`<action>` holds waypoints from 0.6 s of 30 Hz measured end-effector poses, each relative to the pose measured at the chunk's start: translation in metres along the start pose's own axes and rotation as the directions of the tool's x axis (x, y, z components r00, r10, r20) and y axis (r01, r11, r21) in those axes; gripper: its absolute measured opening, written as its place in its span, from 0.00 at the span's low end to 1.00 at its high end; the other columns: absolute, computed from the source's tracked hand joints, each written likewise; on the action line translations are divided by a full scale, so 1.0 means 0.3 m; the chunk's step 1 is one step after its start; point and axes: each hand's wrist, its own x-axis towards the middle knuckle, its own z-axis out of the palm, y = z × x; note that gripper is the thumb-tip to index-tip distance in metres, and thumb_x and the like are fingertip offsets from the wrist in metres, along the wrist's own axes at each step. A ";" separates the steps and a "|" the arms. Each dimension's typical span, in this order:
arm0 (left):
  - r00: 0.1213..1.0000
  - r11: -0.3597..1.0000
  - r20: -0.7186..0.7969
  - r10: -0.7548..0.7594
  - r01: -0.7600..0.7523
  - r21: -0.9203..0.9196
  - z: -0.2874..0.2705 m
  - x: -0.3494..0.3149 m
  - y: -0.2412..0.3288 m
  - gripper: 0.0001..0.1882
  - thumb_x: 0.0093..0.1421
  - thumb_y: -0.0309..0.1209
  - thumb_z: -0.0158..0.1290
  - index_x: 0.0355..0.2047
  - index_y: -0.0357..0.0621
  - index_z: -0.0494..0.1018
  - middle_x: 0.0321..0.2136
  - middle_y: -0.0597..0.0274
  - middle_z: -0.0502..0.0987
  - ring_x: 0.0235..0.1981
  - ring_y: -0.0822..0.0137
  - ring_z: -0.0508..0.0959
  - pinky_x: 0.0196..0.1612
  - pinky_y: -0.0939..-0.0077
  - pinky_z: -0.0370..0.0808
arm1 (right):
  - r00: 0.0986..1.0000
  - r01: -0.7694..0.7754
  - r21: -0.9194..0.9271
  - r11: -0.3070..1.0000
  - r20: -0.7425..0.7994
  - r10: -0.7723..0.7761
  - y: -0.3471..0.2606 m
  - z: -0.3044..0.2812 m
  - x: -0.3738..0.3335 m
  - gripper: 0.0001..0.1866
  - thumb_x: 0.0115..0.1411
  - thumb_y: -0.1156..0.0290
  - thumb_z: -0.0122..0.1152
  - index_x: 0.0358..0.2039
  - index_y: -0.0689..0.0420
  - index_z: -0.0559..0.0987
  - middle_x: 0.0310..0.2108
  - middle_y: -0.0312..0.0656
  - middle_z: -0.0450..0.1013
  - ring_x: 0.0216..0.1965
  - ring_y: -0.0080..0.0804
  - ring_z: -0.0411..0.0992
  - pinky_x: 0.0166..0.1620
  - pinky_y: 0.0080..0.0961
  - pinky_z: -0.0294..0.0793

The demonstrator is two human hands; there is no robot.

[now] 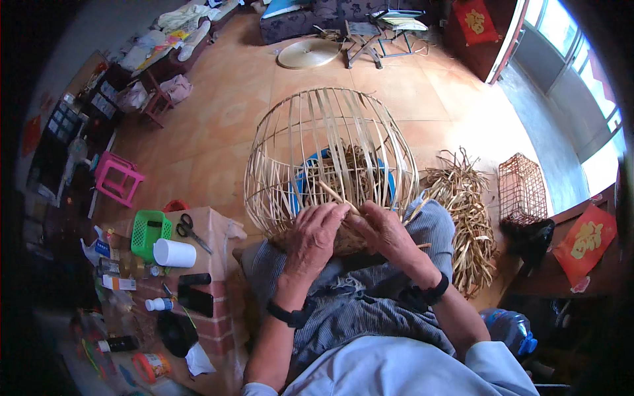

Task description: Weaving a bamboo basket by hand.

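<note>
A large round basket frame (264,142) of thin, pale strips stands against my knees, its ribs spread in a wide open cage. My left hand (314,232) is closed at its near side, thumb and fingers pinching a tan plant strip (332,193) whose end sticks up past the fingertips. Right beside it, my right hand (386,237) is closed on the same strip, fingertips almost touching the left ones. The hands hide the strip's middle and part of the weaving below. Through the ribs shows a blue-rimmed basin (391,181) with dry brown strips.
A heap of dried strips (465,231) lies on the floor at right, near a wire basket (522,185). On the left, a covered table (221,290) bears scissors (190,231), a green plastic basket (148,232) and a white cylinder (175,253). A pink stool (119,177) stands farther left.
</note>
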 end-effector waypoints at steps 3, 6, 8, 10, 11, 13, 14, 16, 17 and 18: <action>1.000 0.999 0.014 0.009 -0.009 -0.035 -0.015 0.010 -0.010 0.24 0.60 0.20 0.62 0.57 0.50 0.80 0.46 0.56 0.82 0.48 0.49 0.82 0.52 0.57 0.80 | 0.985 -0.168 0.486 0.858 0.052 0.164 0.026 -0.037 -0.010 0.17 0.78 0.57 0.57 0.38 0.57 0.75 0.24 0.35 0.72 0.26 0.27 0.75 0.31 0.27 0.75; 0.999 0.997 0.033 0.024 -0.021 -0.077 -0.008 0.014 -0.020 0.23 0.62 0.20 0.61 0.57 0.50 0.79 0.46 0.55 0.82 0.46 0.49 0.84 0.48 0.57 0.82 | 0.994 -0.094 0.786 0.611 0.039 0.103 0.122 -0.047 -0.035 0.16 0.79 0.56 0.54 0.38 0.55 0.73 0.23 0.34 0.71 0.25 0.27 0.74 0.32 0.24 0.76; 0.996 0.998 0.074 0.041 -0.037 -0.055 -0.026 0.020 -0.020 0.23 0.63 0.20 0.61 0.58 0.50 0.79 0.45 0.55 0.82 0.45 0.48 0.84 0.47 0.57 0.83 | 0.998 -0.054 0.822 0.567 0.036 0.042 0.137 -0.042 -0.028 0.17 0.80 0.55 0.53 0.35 0.53 0.71 0.22 0.31 0.68 0.21 0.23 0.67 0.29 0.20 0.70; 0.988 0.997 0.151 -0.018 0.029 -0.070 -0.041 0.028 -0.012 0.22 0.63 0.21 0.60 0.57 0.50 0.78 0.44 0.55 0.81 0.45 0.47 0.84 0.46 0.55 0.83 | 0.990 -0.137 0.636 0.760 0.106 0.091 0.148 -0.055 -0.033 0.18 0.80 0.54 0.53 0.34 0.52 0.71 0.22 0.29 0.65 0.21 0.20 0.64 0.27 0.20 0.66; 0.981 0.995 0.185 -0.060 0.072 -0.062 -0.062 0.026 -0.012 0.21 0.64 0.21 0.60 0.57 0.50 0.78 0.43 0.54 0.81 0.45 0.46 0.84 0.46 0.54 0.83 | 0.982 -0.177 0.524 0.833 0.150 0.115 0.134 -0.048 -0.027 0.19 0.80 0.54 0.52 0.33 0.51 0.71 0.22 0.28 0.64 0.21 0.19 0.62 0.26 0.20 0.64; 0.981 0.996 0.188 -0.036 0.051 -0.074 -0.074 0.036 -0.017 0.19 0.65 0.21 0.59 0.55 0.48 0.77 0.43 0.54 0.80 0.43 0.45 0.84 0.44 0.54 0.83 | 0.986 -0.167 0.541 0.825 0.109 0.128 0.096 -0.053 -0.032 0.21 0.81 0.52 0.51 0.31 0.50 0.69 0.21 0.24 0.58 0.20 0.16 0.56 0.24 0.19 0.56; 0.981 0.996 0.190 -0.025 0.041 -0.081 -0.079 0.042 -0.022 0.17 0.65 0.21 0.59 0.54 0.47 0.77 0.43 0.54 0.80 0.42 0.45 0.84 0.42 0.54 0.83 | 0.986 -0.169 0.576 0.800 0.093 0.141 0.083 -0.063 -0.033 0.21 0.81 0.52 0.52 0.30 0.49 0.68 0.20 0.24 0.57 0.19 0.15 0.55 0.23 0.19 0.55; 0.972 0.996 0.233 -0.022 0.042 -0.080 -0.088 0.056 -0.027 0.17 0.65 0.23 0.60 0.53 0.49 0.77 0.43 0.53 0.80 0.43 0.43 0.84 0.43 0.53 0.83 | 0.985 -0.169 0.606 0.778 0.081 0.151 0.106 -0.080 -0.038 0.21 0.81 0.51 0.49 0.33 0.51 0.71 0.20 0.24 0.54 0.19 0.15 0.51 0.23 0.19 0.53; 0.967 0.996 0.254 -0.020 0.042 -0.081 -0.093 0.065 -0.031 0.16 0.65 0.23 0.60 0.53 0.50 0.77 0.43 0.53 0.80 0.43 0.42 0.83 0.43 0.53 0.82 | 0.984 -0.175 0.637 0.751 0.094 0.150 0.115 -0.080 -0.041 0.21 0.81 0.51 0.49 0.34 0.52 0.72 0.19 0.24 0.55 0.19 0.16 0.52 0.23 0.20 0.54; 0.956 0.997 0.293 -0.023 0.043 -0.060 -0.095 0.073 -0.036 0.16 0.65 0.24 0.61 0.53 0.49 0.77 0.43 0.53 0.80 0.43 0.43 0.83 0.44 0.53 0.82 | 0.983 -0.183 0.665 0.724 0.105 0.152 0.124 -0.081 -0.045 0.20 0.81 0.51 0.49 0.35 0.52 0.72 0.18 0.25 0.56 0.18 0.17 0.53 0.23 0.20 0.55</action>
